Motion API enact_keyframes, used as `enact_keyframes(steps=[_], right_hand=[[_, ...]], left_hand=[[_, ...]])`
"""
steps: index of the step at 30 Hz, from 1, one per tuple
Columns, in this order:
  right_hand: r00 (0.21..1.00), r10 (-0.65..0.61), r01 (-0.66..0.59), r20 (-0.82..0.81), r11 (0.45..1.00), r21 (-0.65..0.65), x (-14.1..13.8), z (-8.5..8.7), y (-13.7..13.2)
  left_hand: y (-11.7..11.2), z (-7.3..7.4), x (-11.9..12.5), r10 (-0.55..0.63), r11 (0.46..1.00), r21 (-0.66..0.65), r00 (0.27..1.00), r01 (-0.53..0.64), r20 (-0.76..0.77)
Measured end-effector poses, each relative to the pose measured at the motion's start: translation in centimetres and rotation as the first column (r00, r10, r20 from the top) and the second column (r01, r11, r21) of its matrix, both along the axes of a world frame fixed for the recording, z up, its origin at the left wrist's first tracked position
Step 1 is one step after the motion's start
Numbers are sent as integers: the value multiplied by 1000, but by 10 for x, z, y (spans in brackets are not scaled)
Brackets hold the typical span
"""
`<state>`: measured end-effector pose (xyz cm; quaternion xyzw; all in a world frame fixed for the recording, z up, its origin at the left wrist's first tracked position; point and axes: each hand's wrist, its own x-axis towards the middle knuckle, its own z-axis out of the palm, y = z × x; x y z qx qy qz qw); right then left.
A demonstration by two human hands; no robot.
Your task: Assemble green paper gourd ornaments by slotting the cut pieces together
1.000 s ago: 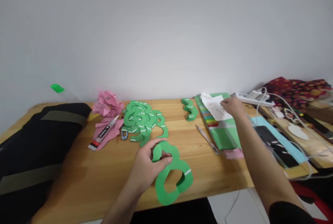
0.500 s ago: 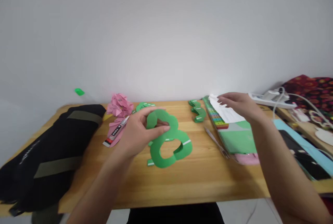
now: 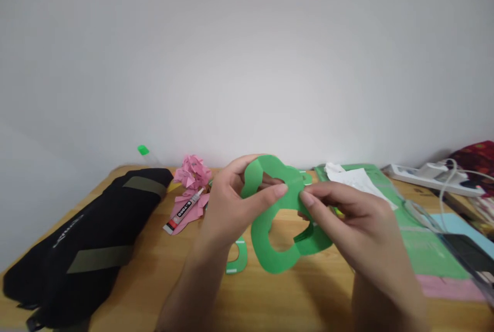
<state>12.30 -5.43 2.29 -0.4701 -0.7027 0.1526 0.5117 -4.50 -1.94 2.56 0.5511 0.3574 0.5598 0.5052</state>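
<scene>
Between both hands, above the wooden table (image 3: 293, 303), is a green paper cut-out (image 3: 276, 262) of curved, looped strips. My left hand (image 3: 247, 195) pinches its upper left part, thumb in front and fingers behind. My right hand (image 3: 347, 219) is closed on its right side, thumb and forefinger pressed on the paper near the middle. A smaller green paper piece (image 3: 241, 257) with white strips at its ends lies on the table below my left hand. Another green piece (image 3: 306, 177) shows partly behind the held one.
To the left lie a black bag (image 3: 104, 224), a glue tube (image 3: 183, 212) and crumpled pink paper (image 3: 192, 171). A green-capped stick (image 3: 143, 150) leans by the wall. Right are a green plastic packet (image 3: 420, 244), white paper (image 3: 358, 180), a power strip (image 3: 436, 180) and a dark phone-like slab (image 3: 465, 255).
My right hand has come from above the white paper to the green cut-out and closed on its right side. The view has shifted, and the held cut-out appears farther right.
</scene>
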Motion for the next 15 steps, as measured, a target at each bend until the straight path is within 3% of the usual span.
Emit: enact_keyframes(steps=[5,8,12,15], right_hand=[[999,-15,15,35,1000,27,-4,-2,0],[1000,4,-4,-10,1000,-18,-1,-5,2],[974,-40,11,-223,992,-129,4,-11,10],[884,-110,16,-455,979,-204,5,-14,19]], left_hand=[[5,-7,0,29,999,-33,999,-30,-29],[8,-8,-2,-20,998,-55,1000,20,1],[11,-7,-4,-153,985,-74,985,159,78],[8,-6,-2,-191,974,-109,977,201,89]])
